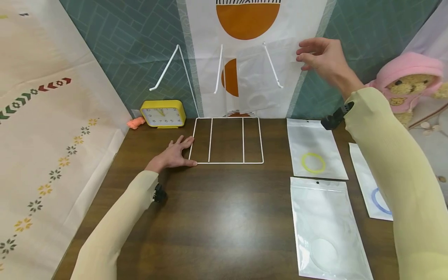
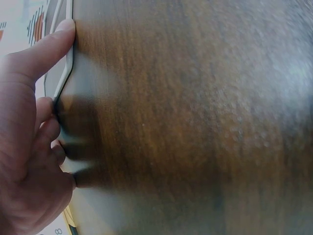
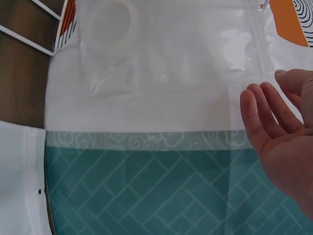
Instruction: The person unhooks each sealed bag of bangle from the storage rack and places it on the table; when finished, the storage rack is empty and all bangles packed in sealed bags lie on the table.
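Observation:
A white wire rack [image 1: 227, 163] stands on the brown table against the backdrop, its grid base flat and its white prongs rising behind. My left hand [image 1: 173, 155] lies at the base's front left corner, fingers spread; in the left wrist view its thumb [image 2: 61, 39] rests on the wire. A clear bag [image 3: 195, 54] with a pale ring inside hangs at the rack in the right wrist view. Beside that bag my right hand [image 1: 325, 58] is raised in the air, fingers loosely bent and holding nothing.
Several white zip bags lie at the right: one with a yellow ring [image 1: 313, 163], one with a white ring [image 1: 324, 254], one with a blue ring [image 1: 379, 202]. A yellow clock [image 1: 162, 113] and a small orange object [image 1: 135, 123] sit back left; a teddy bear [image 1: 406, 87] sits at right.

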Tool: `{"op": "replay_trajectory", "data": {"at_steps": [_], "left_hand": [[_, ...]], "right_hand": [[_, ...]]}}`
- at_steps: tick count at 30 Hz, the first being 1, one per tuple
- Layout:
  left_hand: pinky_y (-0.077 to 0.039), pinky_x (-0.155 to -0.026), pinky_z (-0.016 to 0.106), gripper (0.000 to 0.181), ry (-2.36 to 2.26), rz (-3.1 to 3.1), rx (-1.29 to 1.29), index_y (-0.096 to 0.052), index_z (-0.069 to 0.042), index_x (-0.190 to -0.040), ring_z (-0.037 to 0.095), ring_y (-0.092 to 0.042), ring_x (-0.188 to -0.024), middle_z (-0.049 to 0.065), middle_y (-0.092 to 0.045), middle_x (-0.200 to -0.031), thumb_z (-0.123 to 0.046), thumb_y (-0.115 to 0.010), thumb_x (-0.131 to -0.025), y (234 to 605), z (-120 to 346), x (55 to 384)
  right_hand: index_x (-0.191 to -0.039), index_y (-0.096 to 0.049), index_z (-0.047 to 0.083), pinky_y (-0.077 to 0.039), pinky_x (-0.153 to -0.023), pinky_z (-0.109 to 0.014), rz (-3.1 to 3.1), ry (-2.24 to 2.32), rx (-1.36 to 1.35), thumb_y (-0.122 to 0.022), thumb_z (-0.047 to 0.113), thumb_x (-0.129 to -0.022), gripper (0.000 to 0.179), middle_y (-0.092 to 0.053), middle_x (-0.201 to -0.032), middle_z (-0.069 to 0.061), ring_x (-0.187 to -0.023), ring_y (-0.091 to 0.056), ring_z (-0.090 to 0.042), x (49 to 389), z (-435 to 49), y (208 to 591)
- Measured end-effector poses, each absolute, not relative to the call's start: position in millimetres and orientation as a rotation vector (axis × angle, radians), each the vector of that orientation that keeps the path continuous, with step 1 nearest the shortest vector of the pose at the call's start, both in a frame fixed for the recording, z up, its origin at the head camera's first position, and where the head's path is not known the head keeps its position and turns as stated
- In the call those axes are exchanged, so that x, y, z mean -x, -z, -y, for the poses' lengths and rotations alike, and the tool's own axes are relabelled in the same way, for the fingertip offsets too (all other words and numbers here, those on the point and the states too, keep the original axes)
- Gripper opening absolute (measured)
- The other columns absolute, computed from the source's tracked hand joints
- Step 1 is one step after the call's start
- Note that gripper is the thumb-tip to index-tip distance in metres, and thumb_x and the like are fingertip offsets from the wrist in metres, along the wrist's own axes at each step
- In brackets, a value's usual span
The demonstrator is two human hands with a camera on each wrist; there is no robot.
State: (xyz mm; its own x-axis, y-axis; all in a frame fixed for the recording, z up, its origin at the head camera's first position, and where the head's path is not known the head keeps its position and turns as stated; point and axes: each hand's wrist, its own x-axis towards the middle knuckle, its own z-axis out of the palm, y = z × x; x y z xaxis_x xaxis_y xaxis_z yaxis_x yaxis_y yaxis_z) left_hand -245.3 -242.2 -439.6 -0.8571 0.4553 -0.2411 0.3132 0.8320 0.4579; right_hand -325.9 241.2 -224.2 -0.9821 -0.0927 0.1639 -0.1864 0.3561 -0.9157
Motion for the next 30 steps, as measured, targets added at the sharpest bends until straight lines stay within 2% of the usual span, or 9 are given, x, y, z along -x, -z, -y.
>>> {"op": "replay_trajectory", "data": {"at_steps": [8,14,22,30], "left_hand": [[0.004,-0.115,0.062,0.105,-0.6,-2.658,-0.586,-0.019,-0.007,-0.16,0.039,0.003,-0.15,0.012,-0.017,-0.165,-0.047,-0.079,-0.083,441.1,235.6,244.0],[0.004,-0.115,0.062,0.105,-0.608,-2.646,-0.583,-0.019,-0.008,-0.16,0.039,0.004,-0.15,0.011,-0.016,-0.166,-0.048,-0.078,-0.083,440.8,232.4,243.1],[0.004,-0.115,0.062,0.107,-0.615,-2.641,-0.578,-0.018,-0.009,-0.161,0.038,0.005,-0.15,0.011,-0.015,-0.166,-0.05,-0.078,-0.083,441.8,231.8,244.3],[0.004,-0.115,0.061,0.107,-0.597,-2.641,-0.557,-0.018,-0.011,-0.161,0.037,0.005,-0.151,0.009,-0.015,-0.166,-0.05,-0.078,-0.082,443.9,234.7,244.2]], "right_hand": [[-0.143,-0.056,0.013,-0.048,-0.095,-0.023,2.546,-1.611,-0.148,-0.064,0.02,-0.098,0.046,-0.058,-0.138,-0.008,-0.115,-0.057,-0.019,330.7,-238.8,219.9],[-0.144,-0.056,0.017,-0.041,-0.105,-0.028,2.592,-1.563,-0.132,-0.064,0.024,-0.098,0.047,-0.056,-0.138,-0.006,-0.11,-0.055,-0.018,332.4,-236.2,214.9],[-0.143,-0.057,0.017,-0.038,-0.108,-0.03,2.629,-1.535,-0.102,-0.067,0.022,-0.097,0.048,-0.055,-0.131,-0.005,-0.114,-0.05,-0.017,336.1,-238.4,214.3],[-0.136,-0.064,0.017,-0.041,-0.106,-0.031,2.606,-1.609,-0.145,-0.073,0.024,-0.093,0.045,-0.058,-0.114,0.003,-0.102,-0.052,-0.015,337.9,-236.5,221.0]]}}
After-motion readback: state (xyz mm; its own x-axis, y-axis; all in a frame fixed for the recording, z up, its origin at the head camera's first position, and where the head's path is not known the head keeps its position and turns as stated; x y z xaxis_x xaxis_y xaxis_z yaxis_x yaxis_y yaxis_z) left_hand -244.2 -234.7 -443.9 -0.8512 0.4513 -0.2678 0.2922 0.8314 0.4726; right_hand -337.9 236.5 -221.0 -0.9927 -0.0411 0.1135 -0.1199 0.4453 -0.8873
